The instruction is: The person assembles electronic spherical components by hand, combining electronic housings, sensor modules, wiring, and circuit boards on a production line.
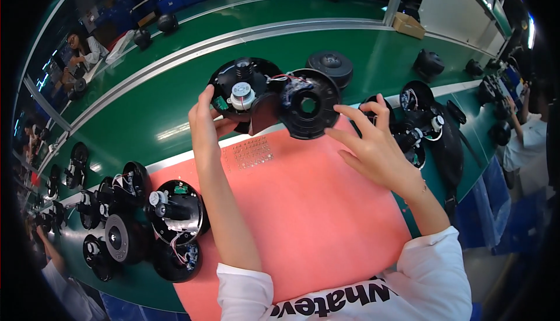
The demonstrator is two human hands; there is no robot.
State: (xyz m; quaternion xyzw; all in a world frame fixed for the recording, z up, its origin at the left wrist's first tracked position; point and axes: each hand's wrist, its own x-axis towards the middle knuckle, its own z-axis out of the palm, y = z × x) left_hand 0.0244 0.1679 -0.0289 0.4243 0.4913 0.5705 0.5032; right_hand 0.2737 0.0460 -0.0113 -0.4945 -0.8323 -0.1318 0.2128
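Note:
My left hand (204,114) is closed round the left side of a black round housing half (236,67), fingers at its rim and partly behind it. Inside sit a white motor, a dark coil spring and a green circuit board. Red and white wires run from it to a second black round half (310,124), which has a hole in its middle and a circuit board. My right hand (376,143) is spread at that half's right edge, two fingertips at the rim and the thumb apart from it. Both halves are above the pink mat (309,222).
Small clear pieces (252,153) lie in rows on the mat. Opened housings (178,210) crowd the left, and more (415,131) stand at right. A closed black unit (329,67) sits behind my hands. Beyond the metal rail, other people work at the green bench (175,102).

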